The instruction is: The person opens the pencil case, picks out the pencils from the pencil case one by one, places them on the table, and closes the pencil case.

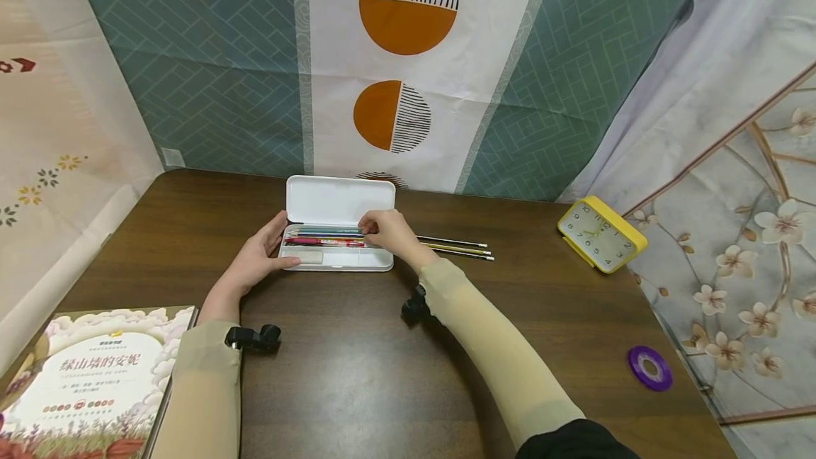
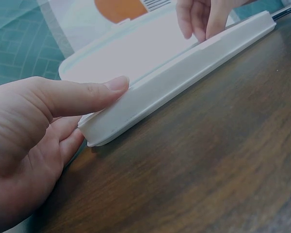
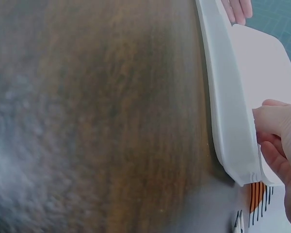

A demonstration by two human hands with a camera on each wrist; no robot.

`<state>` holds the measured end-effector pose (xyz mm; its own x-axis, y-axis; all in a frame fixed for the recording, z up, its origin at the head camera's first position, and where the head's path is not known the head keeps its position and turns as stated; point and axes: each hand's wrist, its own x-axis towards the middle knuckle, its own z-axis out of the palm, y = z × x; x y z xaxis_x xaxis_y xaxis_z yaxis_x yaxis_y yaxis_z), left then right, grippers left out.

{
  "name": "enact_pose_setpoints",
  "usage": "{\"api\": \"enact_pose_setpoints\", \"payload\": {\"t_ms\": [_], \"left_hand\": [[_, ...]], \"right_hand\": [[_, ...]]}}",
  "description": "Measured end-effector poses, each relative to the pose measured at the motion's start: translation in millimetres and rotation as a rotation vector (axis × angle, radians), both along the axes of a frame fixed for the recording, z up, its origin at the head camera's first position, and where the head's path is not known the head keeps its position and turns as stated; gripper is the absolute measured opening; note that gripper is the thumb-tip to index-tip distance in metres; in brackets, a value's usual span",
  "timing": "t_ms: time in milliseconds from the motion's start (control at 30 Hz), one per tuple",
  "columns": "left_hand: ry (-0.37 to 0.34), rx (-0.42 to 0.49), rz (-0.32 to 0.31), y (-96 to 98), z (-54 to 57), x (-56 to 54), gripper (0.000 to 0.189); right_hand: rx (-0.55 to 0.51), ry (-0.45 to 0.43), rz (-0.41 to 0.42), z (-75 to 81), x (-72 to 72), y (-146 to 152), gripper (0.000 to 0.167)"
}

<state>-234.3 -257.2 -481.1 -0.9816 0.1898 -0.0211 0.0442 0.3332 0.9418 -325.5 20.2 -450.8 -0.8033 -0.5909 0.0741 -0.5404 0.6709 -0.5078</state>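
A white pencil case (image 1: 357, 261) lies on the table, its lid (image 1: 341, 202) raised at the back. Inside are several pencils (image 1: 319, 232), a red pen (image 1: 319, 241) and a whitish block (image 1: 304, 256). My left hand (image 1: 258, 253) holds the case's left end, thumb over the front rim and fingers along the side. My right hand (image 1: 392, 232) reaches into the right half, thumb and fingers curled down at a pencil; the fingertips are partly hidden by the case wall in both wrist views. Right of the case lie striped pencils (image 1: 459, 249) with white ends.
A yellow clock (image 1: 602, 234) stands at the table's back right. A purple tape roll (image 1: 650, 368) lies near the right edge. At the front left is a large illustrated book (image 1: 95, 381), beside my left forearm. Patterned cloth (image 1: 223, 76) hangs behind the table.
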Motion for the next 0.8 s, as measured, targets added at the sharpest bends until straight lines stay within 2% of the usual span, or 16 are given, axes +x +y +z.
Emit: {"api": "enact_pose_setpoints", "payload": {"t_ms": [367,800], "left_hand": [[0.008,0.025,0.001,0.6,-0.5,-0.2,0.103],[0.008,0.007,-0.006,-0.1,-0.2,-0.1,0.102]], "right_hand": [[0.037,-0.008,0.007,5.3,-1.2,-1.3,0.016],[0.048,0.067,0.033,9.0,-3.1,2.5,0.013]]}}
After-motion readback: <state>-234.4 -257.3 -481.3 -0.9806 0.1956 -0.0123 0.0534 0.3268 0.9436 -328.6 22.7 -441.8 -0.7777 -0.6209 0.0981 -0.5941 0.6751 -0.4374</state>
